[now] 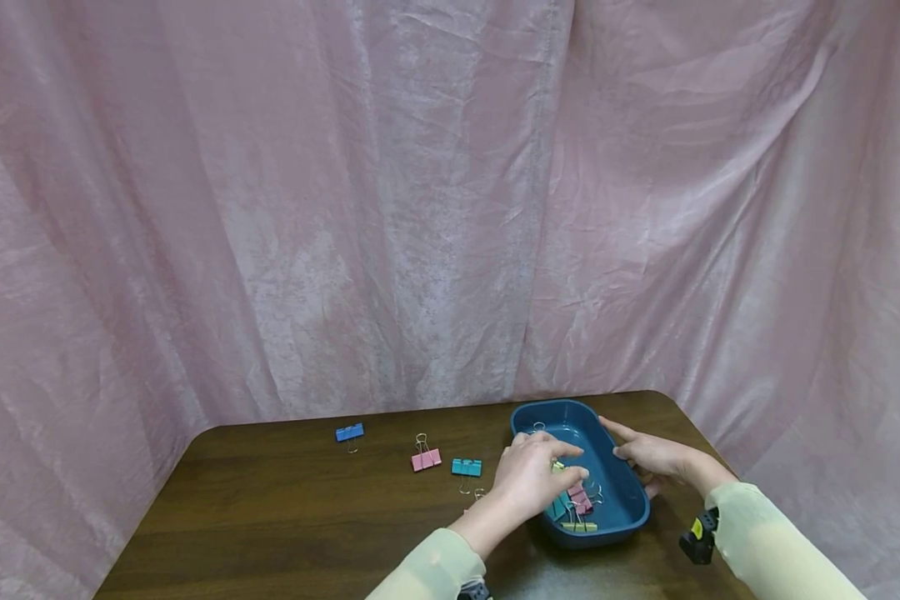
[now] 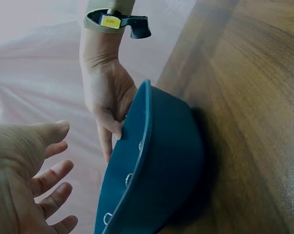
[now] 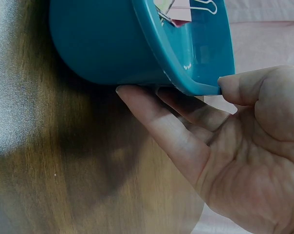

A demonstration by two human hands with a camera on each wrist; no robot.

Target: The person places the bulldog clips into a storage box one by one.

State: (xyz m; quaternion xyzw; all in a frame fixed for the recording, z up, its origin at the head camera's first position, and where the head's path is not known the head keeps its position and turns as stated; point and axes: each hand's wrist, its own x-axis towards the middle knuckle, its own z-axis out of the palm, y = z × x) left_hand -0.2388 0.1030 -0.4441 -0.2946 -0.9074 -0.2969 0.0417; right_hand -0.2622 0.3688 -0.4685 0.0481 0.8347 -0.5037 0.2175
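A dark blue plastic tray (image 1: 617, 492) sits at the right side of the table, with several binder clips in pink, teal and yellow inside, among them a pink binder clip (image 1: 579, 499). My right hand (image 1: 656, 460) holds its right side; in the right wrist view the thumb (image 3: 239, 87) lies on the rim and the fingers go under the wall. Above the tray's left edge hovers my left hand (image 1: 528, 471), fingers loosely spread. The left wrist view shows that hand (image 2: 25, 175) with nothing in it, apart from the tray (image 2: 161, 161). The left forearm partly hides a clip on the table.
Left of the tray on the brown wooden table (image 1: 285, 517) lie a blue binder clip (image 1: 349, 432), a pink binder clip (image 1: 426, 459) and a teal binder clip (image 1: 467, 467). A pink curtain (image 1: 390, 208) hangs behind the table's far edge.
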